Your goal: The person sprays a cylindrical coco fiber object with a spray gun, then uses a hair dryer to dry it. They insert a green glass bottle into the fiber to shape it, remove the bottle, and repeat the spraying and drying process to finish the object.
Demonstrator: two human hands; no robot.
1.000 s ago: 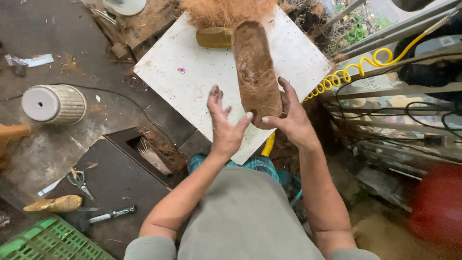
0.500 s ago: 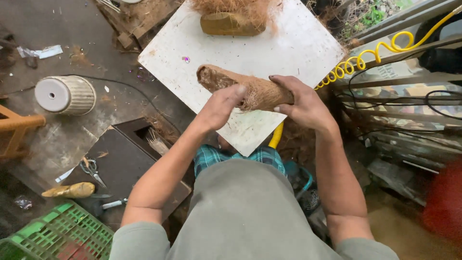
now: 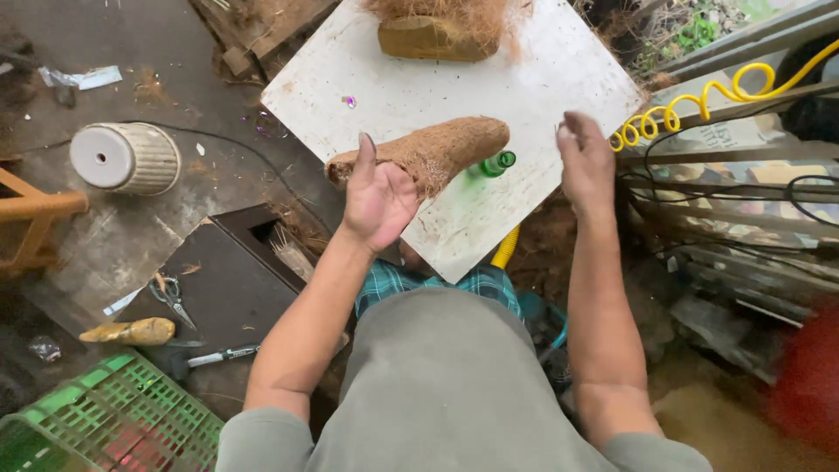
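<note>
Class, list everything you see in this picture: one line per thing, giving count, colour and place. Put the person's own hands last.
fibre-wrapped roll: one, brown, over the board, on the left hand
green bottle neck: one, green, poking from under the roll
white board: one, white, top centre
fibre-covered block: one, brown, far edge of the board
coiled hose: one, yellow, right of the board
ribbed pot: one, white, on the floor, left
scissors: one pair, on the dark panel
crate: one, green, bottom left
left hand: open, under the roll
right hand: open, off the roll
</note>
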